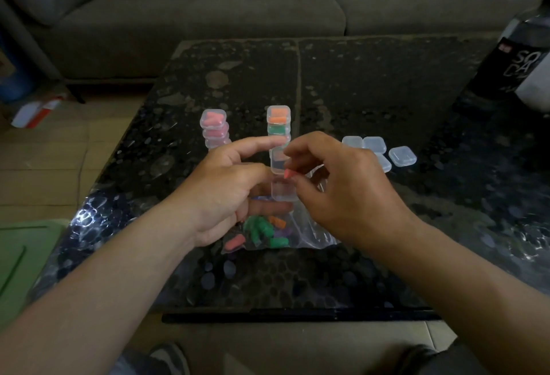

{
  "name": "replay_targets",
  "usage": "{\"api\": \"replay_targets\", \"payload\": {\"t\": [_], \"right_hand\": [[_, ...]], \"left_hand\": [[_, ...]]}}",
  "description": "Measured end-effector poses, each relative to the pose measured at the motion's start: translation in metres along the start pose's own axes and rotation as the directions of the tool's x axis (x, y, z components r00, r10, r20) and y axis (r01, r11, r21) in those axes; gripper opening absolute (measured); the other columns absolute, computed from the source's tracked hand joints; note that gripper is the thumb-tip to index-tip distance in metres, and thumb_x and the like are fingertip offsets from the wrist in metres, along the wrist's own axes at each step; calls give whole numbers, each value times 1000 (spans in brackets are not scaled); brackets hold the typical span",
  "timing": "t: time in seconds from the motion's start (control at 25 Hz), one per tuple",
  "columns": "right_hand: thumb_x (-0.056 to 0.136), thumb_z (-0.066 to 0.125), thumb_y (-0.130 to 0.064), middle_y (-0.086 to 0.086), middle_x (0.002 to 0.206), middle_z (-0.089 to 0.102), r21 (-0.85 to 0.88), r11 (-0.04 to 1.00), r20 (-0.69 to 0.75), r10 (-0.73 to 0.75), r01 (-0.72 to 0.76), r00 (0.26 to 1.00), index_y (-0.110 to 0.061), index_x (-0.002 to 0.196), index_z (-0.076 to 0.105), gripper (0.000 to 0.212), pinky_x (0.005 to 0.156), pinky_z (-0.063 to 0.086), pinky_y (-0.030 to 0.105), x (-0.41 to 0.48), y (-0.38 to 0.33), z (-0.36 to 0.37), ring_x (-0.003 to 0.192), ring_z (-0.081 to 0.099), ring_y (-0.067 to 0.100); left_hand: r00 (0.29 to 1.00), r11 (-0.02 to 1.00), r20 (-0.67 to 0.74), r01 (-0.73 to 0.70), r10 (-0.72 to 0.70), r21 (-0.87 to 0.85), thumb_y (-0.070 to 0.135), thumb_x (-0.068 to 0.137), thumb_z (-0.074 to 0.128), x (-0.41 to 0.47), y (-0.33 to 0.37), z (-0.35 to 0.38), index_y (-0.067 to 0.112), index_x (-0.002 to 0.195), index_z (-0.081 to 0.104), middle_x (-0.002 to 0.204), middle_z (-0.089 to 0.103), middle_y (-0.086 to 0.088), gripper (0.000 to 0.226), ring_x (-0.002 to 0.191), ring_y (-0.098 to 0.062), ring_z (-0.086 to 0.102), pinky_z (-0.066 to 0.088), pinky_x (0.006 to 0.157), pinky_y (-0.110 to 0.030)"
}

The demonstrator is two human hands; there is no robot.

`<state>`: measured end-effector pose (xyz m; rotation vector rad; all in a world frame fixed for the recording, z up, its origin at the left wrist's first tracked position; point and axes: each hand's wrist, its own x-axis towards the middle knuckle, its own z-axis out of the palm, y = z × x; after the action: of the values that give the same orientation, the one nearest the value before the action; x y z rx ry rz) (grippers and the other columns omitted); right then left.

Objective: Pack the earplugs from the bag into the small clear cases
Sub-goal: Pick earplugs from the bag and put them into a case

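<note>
Earplugs (262, 227), green, orange, pink and purple, lie loose in the clear bag (315, 235) on the dark table (372, 83), just under both hands. Right hand (342, 190) pinches one pink earplug (289, 173) between thumb and fingertip, right at the mouth of the open case (284, 191). Left hand (220, 190) grips that case: fingers under the base, index finger up against the raised lid (279, 162). Step in hand looks like dropping the plug into the base. To do it well: keep the base level and steady and the lid tipped clear. Lay the plug flat along one side so a second fits, and let go only once it sits below the rim. Foam can spring back and stop the lid closing, so press it down before snapping shut. Cannot tell whether the base already has a plug in it. Two filled stacks (214, 127) (279, 120) stand behind the hands. Empty cases (401, 156) sit to the right, near but apart. Plenty of plugs are left in the bag, so the task seems only partway done.
</note>
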<state>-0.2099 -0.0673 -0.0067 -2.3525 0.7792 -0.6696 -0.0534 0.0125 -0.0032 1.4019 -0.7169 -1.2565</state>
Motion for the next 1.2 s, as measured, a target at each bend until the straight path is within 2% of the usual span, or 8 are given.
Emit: {"api": "replay_targets", "payload": {"t": [0.32,0.4,0.52,0.68,0.8,0.92,1.04,1.2], "right_hand": [[90,73,-16,-11,108,73,14,1000,2,-7,7,1000,-27,127,61,40,83,56,15,1,0,5,98,67,-1],[89,74,-14,-9,108,74,9,1000,-7,-30,30,1000,-25,126,63,40,84,56,15,0,1,6,99,67,0],[88,74,-12,-7,105,74,-5,998,-19,-68,68,997,-23,123,66,37,82,58,22,0,2,8,95,68,3],[86,74,-10,-8,103,74,-18,994,-15,-110,110,994,-22,117,68,34,78,57,23,0,3,10,92,67,4],[89,69,-6,-8,98,73,-4,994,-49,-113,113,992,-20,113,70,28,77,55,24,-1,3,9,89,66,6],[91,63,-3,-13,88,67,-12,1000,-121,-15,14,993,-21,106,69,24,81,52,23,0,3,3,84,64,6],[91,62,-4,-12,84,64,-45,989,-164,135,-144,977,-21,100,66,19,73,56,26,3,5,-1,80,63,6],[90,67,-8,-10,81,63,-83,929,-47,357,-360,933,-21,88,65,14,61,54,19,7,10,-3,76,63,4]], "left_hand": [[1000,1000,-8,-18,18,10,-10,94,59,-2,0,-1,20,134,63,100,77,-21,50,89,-27,77,63,86,-53],[1000,1000,-7,-23,23,19,-10,91,63,-2,0,-1,19,135,63,94,78,-18,53,86,-26,77,64,83,-50],[999,998,-7,-31,31,48,-9,89,67,-3,-2,-2,20,136,62,89,78,-17,55,85,-26,78,64,80,-47],[998,995,-25,-54,56,87,-11,89,67,-3,-5,-3,18,134,63,83,77,-15,54,81,-28,78,64,80,-53],[995,993,-75,-56,64,100,-8,87,71,-3,-2,-6,20,129,65,87,79,-16,51,83,-26,79,64,71,-42],[987,991,-148,-51,70,127,-5,83,76,-4,2,-12,21,127,64,88,79,-16,52,83,-24,79,62,64,-34],[973,987,-220,-34,69,160,-5,83,77,-5,3,-21,21,128,64,90,79,-15,53,85,-25,79,63,68,-39],[960,984,-276,-6,56,180,-3,85,78,-8,2,-35,23,126,66,95,79,-14,50,86,-25,79,64,75,-44]]}}
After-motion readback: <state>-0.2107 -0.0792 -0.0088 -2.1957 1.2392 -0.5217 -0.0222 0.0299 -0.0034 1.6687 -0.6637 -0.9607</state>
